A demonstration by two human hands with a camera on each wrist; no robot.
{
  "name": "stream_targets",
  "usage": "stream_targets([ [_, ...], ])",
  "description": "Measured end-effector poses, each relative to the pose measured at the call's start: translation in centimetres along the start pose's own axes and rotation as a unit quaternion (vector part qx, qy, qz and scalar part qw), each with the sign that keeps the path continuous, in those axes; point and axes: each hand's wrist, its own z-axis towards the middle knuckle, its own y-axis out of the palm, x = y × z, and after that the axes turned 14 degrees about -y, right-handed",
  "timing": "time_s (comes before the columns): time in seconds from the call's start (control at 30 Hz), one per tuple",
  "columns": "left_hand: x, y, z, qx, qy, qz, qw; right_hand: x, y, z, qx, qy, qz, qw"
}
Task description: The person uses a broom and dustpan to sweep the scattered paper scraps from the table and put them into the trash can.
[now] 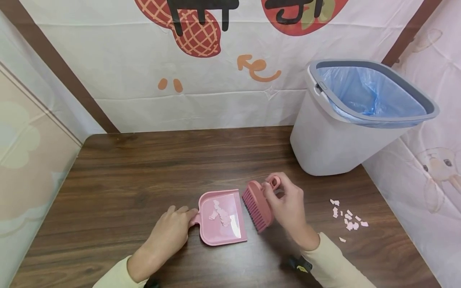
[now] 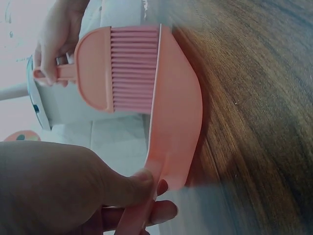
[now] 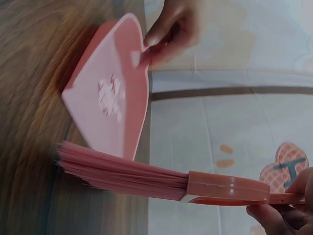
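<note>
A pink dustpan (image 1: 209, 236) lies on the wooden table, its open edge facing right. Several pale pink paper scraps (image 1: 221, 216) sit in a small heap on its floor. My left hand (image 1: 173, 228) grips the dustpan's short handle, thumb on top in the left wrist view. My right hand (image 1: 289, 200) holds a pink hand brush (image 1: 260, 204) by its looped handle, fingers pinching it. The brush stands just right of the dustpan's lip, bristles (image 3: 122, 171) angled down toward the table. More paper scraps (image 1: 348, 220) are scattered on the table to the right of my right hand.
A white trash bin (image 1: 324, 136) with a grey rim and a blue liner bag (image 1: 389, 88) stands at the table's back right. A printed cloth (image 1: 216, 108) hangs behind the table (image 1: 144, 168). Patterned fabric borders both sides.
</note>
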Motion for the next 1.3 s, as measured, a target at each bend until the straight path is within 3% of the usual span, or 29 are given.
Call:
stream_targets([
  [0.3,-0.2,-0.1,-0.1,-0.014,-0.009,-0.007,0.9998,1.6,-1.7,-0.9,0.018,0.006,-0.034,0.9993],
  [0.57,-0.3,0.0,-0.1,-0.011,-0.003,-0.020,0.9997,2.9,-4.0,-1.3,0.039,-0.003,-0.097,0.9945],
  [0.73,0.0,-0.3,-0.1,-0.025,-0.006,-0.029,0.9993,3.4,-6.3,-1.5,0.049,0.026,-0.130,0.9900],
  [1.0,-0.3,0.0,-0.4,-0.006,0.002,-0.035,0.9994,4.5,-9.9,-1.7,0.060,0.031,-0.192,0.9791],
  [1.3,-0.4,0.5,-0.6,0.004,0.001,-0.031,0.9995,5.1,-12.8,-2.1,0.067,0.056,-0.221,0.9715],
])
